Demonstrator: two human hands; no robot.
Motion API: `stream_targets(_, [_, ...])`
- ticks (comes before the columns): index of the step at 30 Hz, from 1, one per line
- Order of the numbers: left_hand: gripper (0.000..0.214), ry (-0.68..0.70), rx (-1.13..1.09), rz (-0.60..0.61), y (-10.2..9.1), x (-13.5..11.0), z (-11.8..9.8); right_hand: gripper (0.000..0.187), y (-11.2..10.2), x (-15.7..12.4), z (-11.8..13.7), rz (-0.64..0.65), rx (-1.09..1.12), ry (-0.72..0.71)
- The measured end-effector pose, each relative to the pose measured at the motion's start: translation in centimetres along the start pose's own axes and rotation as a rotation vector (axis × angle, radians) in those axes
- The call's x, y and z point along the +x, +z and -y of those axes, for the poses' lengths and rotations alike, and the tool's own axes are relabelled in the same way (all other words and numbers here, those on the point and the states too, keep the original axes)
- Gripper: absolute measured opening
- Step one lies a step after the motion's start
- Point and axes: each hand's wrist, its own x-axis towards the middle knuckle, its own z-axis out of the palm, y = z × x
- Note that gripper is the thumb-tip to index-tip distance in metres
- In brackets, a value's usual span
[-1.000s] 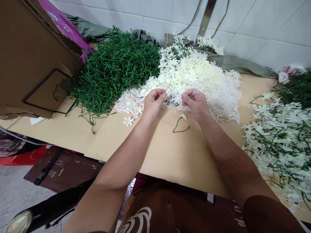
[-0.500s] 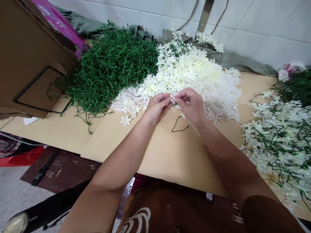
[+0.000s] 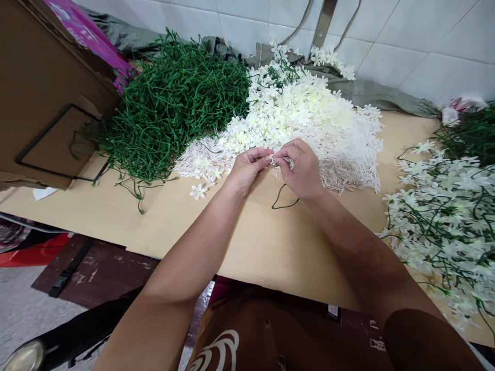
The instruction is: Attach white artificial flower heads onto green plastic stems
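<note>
My left hand (image 3: 249, 167) and my right hand (image 3: 301, 167) meet over the front edge of a white heap, fingertips pinched together. Between them is a small white artificial flower (image 3: 272, 156), mostly covered by the fingers. A green stem (image 3: 285, 207) curves on the table below my right hand; its upper end is hidden, so I cannot tell whether it joins the flower. Behind the hands lie white flower heads (image 3: 297, 105) and a mass of thin white stamen pieces (image 3: 351, 157). Left of these rises a pile of green plastic stems (image 3: 181, 103).
Flowers on green stems (image 3: 448, 211) cover the table's right side. A cardboard box (image 3: 46, 93) with a pink plastic strip (image 3: 93, 36) stands at the left. One loose white flower (image 3: 198, 191) lies on the tan tabletop (image 3: 263, 247). A tiled wall (image 3: 247, 31) closes off the back.
Both hands stay together at the same spot. My right fingers have closed in further over the small flower, which shows less now. The view has shifted slightly.
</note>
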Motion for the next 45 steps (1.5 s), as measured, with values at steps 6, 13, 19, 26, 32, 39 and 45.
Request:
stream_targets(6, [0.015,0.071,0.072,-0.031,0.4,0.0,0.1,0.012,0.2,-0.3,0.4,-0.055,-0.138,-0.057])
stream_targets(13, [0.019,0.118,0.134,0.031,0.2,0.1,0.2,0.006,0.6,-0.3,0.3,-0.052,0.176,0.104])
stream_targets(19, [0.025,0.201,0.219,0.055,0.2,0.5,0.3,0.009,0.2,0.3,0.7,0.090,0.461,0.412])
stream_targets(26, [0.025,0.461,1.004,0.246,0.7,-2.2,-0.4,0.008,-1.8,1.8,-1.9,0.031,0.535,0.452])
stream_targets(32, [0.021,0.523,1.648,0.539,4.2,-5.3,1.1,0.006,-2.9,2.3,-3.1,0.057,0.517,0.440])
stream_targets(39, [0.009,0.402,1.114,0.283,2.4,-2.8,1.2,0.007,-3.1,2.4,-1.9,0.148,0.588,0.506])
stream_targets(45, [0.012,0.237,0.418,-0.035,0.3,-0.6,0.1,0.026,-3.0,2.5,-0.7,0.288,0.847,0.596])
